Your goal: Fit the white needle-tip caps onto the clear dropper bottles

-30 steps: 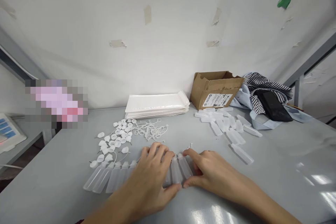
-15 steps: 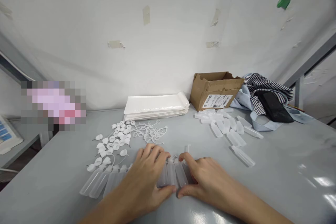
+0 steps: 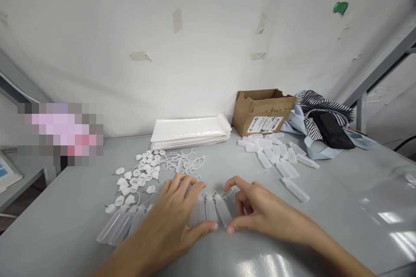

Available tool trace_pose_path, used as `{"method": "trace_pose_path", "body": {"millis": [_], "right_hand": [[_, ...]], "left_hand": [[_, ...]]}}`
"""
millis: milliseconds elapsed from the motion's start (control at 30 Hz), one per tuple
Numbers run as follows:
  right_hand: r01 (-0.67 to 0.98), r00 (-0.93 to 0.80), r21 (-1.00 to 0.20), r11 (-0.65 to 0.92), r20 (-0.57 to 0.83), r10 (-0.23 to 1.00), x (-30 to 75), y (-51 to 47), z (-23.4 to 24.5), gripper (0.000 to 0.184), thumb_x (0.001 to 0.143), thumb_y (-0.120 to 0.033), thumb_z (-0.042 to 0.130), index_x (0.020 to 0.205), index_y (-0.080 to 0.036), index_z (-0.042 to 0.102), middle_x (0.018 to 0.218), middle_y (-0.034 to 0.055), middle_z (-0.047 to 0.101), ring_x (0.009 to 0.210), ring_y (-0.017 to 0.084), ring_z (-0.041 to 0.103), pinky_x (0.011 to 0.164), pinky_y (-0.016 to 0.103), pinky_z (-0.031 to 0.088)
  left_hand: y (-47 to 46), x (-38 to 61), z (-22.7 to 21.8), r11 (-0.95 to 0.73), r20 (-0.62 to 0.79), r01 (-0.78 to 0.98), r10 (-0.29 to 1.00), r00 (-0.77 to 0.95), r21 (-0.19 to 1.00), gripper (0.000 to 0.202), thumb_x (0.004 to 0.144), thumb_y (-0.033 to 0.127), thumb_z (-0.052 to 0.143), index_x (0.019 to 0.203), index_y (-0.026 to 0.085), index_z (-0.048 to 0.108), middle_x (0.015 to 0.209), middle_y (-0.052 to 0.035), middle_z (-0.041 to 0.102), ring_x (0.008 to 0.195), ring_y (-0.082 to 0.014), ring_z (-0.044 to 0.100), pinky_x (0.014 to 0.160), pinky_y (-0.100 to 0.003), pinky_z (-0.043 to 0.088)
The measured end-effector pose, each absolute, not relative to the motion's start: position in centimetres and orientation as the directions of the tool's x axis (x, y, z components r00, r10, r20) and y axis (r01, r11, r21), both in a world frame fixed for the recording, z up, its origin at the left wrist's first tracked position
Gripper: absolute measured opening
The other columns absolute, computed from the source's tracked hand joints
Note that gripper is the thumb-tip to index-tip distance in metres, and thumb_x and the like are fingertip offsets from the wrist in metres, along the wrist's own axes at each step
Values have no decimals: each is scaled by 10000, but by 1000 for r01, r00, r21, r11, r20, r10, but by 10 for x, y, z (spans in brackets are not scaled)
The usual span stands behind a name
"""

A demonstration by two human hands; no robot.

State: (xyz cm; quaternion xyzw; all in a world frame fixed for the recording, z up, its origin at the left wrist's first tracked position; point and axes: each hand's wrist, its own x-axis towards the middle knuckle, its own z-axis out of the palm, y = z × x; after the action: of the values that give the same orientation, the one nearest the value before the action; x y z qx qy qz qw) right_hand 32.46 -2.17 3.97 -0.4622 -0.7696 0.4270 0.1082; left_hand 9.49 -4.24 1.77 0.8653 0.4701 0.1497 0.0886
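Note:
Translucent plastic squeeze bottles [image 3: 211, 210] lie side by side in a row before me, with thin white loops at their necks. Over the middle of this row spreads my left hand [image 3: 180, 207], its fingers at the necks and its thumb by the bottle bases, hiding several bottles. My right hand [image 3: 255, 205] is beside the right-hand bottle [image 3: 223, 211], thumb and forefinger apart, thumb tip near the base. Its other fingers curl inward. At the row's left end, bottles [image 3: 112, 227] show beyond my left forearm.
White caps [image 3: 141, 179], several with thin pins, lie left of a pile of white loop ties [image 3: 183, 162]. Behind them is a stack of white padded envelopes [image 3: 190, 132]. Loose bottles [image 3: 276, 153] lie before a cardboard box [image 3: 261, 112]; a black phone [image 3: 333, 130] rests on cloth [image 3: 305, 125].
My right hand has lifted slightly and drawn away from the right-hand bottle, its fingers curling. My left hand stays over the row. The whole view has shifted slightly.

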Motion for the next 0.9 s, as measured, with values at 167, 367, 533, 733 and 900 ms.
{"method": "trace_pose_path", "body": {"millis": [167,367,533,733,900], "right_hand": [[517,-422,-847,125,-125,898,343,-12,48,251,866,-411,566,984,-207,481,575,-69,529,533,107,482,481,206,341],[553,-151,-824,127,51,987,373,7,52,307,842,-503,560,780,-204,521,540,-48,528,444,89,413,424,206,329],[636,-53,-759,142,141,989,411,3,49,345,833,-544,540,753,-208,535,583,-18,564,469,117,482,474,241,405],[874,-33,-466,138,226,973,450,-37,3,363,789,-533,559,922,-199,609,857,86,653,658,227,627,620,367,513],[883,-69,-430,191,282,957,438,-49,-23,310,868,-458,505,1030,-203,575,1065,113,621,910,255,640,773,388,532]], "left_hand": [[-31,84,9,-508,322,829,845,427,234,243,978,245,372,1117,195,566,1045,-72,596,1005,-257,474,815,-438,430],[-14,73,6,-504,357,836,838,412,217,341,929,95,324,963,182,652,958,-86,623,929,-255,484,774,-424,455],[2,59,24,-468,332,851,863,381,241,276,920,171,389,951,175,664,909,-79,653,909,-257,513,780,-418,471],[11,65,31,-443,252,864,888,385,239,240,892,221,457,846,196,691,839,-58,675,879,-251,558,732,-373,481],[14,85,26,-442,223,880,888,402,175,213,877,205,485,846,172,694,833,-77,666,864,-260,551,721,-375,462]]}}
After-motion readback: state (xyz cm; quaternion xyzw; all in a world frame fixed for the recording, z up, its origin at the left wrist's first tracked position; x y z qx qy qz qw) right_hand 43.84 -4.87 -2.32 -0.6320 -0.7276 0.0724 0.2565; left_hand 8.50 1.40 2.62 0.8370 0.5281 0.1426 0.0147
